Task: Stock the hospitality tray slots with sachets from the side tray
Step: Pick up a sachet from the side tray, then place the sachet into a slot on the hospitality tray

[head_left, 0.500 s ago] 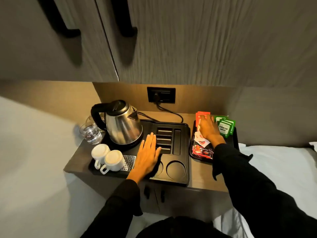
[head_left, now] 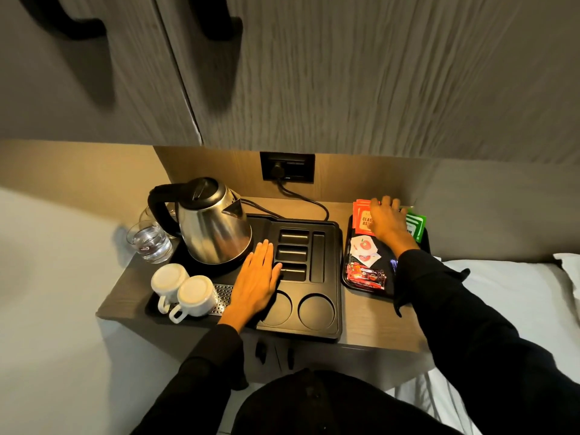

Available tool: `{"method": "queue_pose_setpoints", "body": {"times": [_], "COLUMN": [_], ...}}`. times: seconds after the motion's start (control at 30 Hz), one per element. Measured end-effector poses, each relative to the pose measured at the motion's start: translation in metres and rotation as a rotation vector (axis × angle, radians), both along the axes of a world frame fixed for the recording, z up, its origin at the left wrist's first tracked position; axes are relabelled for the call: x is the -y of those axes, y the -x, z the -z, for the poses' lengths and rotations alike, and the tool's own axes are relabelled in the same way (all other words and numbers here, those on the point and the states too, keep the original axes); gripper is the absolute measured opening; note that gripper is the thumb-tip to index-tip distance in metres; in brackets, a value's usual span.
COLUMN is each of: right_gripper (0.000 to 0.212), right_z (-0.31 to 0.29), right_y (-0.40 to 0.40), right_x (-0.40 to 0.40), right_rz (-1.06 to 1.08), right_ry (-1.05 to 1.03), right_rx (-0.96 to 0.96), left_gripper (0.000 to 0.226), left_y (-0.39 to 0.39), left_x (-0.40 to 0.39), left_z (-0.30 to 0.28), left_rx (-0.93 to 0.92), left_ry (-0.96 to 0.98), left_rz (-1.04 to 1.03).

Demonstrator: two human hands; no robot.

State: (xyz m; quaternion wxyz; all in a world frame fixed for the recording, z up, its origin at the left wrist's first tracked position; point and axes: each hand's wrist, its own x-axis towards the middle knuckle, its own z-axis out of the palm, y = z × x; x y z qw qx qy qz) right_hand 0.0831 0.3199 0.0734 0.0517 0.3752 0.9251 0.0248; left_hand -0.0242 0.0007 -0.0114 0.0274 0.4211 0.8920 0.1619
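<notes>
Nearest the camera, two black sleeves reach forward over the front edge of the wooden bench (head_left: 370, 328). On the bench sits the black hospitality tray (head_left: 335, 321), its two round recesses (head_left: 317, 310) at the near edge both bare. To their left, two white cups (head_left: 185, 290) stand upside down on a perforated metal grille. The left hand (head_left: 257, 279) lies flat on the tray, palm down, fingers straight and close together, holding nothing; its fingertips reach the left ends of the three short horizontal slots (head_left: 293, 254), which look unfilled, as does the long upright slot (head_left: 317, 257) just beside them.

Right of that, apart from the big tray, lies the smaller side tray (head_left: 348, 279). At its near end are dark red sachets (head_left: 365, 276), then white sachets (head_left: 364, 248) with a red mark. Further back the right hand (head_left: 389, 222) rests palm down, fingers spread, over the orange sachets (head_left: 361, 216) and the green sachets (head_left: 416, 224); whether it pinches any cannot be told.

Behind the left hand stands a steel kettle (head_left: 213, 230), with water glasses (head_left: 150, 244) at its left. On the back wall a black socket (head_left: 287, 167) holds the kettle's plug
</notes>
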Motion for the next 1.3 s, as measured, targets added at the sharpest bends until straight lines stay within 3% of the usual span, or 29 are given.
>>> {"method": "queue_pose_setpoints", "body": {"times": [0.17,0.33,0.43,0.57,0.63,0.73,0.83,1.03,1.17,1.3], "right_gripper": [0.045,0.057,0.07,0.05,0.052,0.066,0.073,0.047,0.057,0.067], "right_z": [-0.013,-0.031,-0.026,0.005,0.013,0.017,0.019,0.024,0.019,0.02], "right_y": [0.006,0.01,0.018,0.021,0.03,0.046,0.048,-0.004,-0.047,-0.063], "right_x": [-0.005,0.014,0.054,0.102,0.116,0.124,0.119,0.06,0.008,-0.018], "right_rz": [0.014,0.143,0.227,0.363,0.392,0.403,0.332,0.262,0.302,0.225], "right_ry": [0.128,0.47,0.764,0.869,0.796,0.596,0.565,0.32,0.155,0.148], "right_rx": [-0.151,-0.416,-0.355,-0.532,-0.576,-0.395,-0.303,-0.353,-0.25,-0.125], "left_gripper": [0.06,0.059,0.059,0.059,0.058,0.058,0.058,0.057,0.057,0.057], "left_y": [0.001,0.001,0.002,0.003,0.003,0.003,0.004,0.005,0.005,0.005], "left_x": [0.0,0.001,0.0,0.001,0.001,0.001,0.001,0.001,0.001,0.0], "left_z": [0.002,0.002,0.004,0.004,0.003,0.004,0.005,0.01,0.011,0.012], "left_rx": [0.001,0.001,0.001,0.006,0.001,-0.003,0.0,-0.002,-0.035,-0.048], "left_ry": [0.013,0.014,0.017,0.019,0.016,0.025,0.016,-0.016,-0.016,-0.013], "left_rz": [0.002,0.003,0.001,0.003,0.006,0.005,0.006,0.002,0.0,-0.007]}}
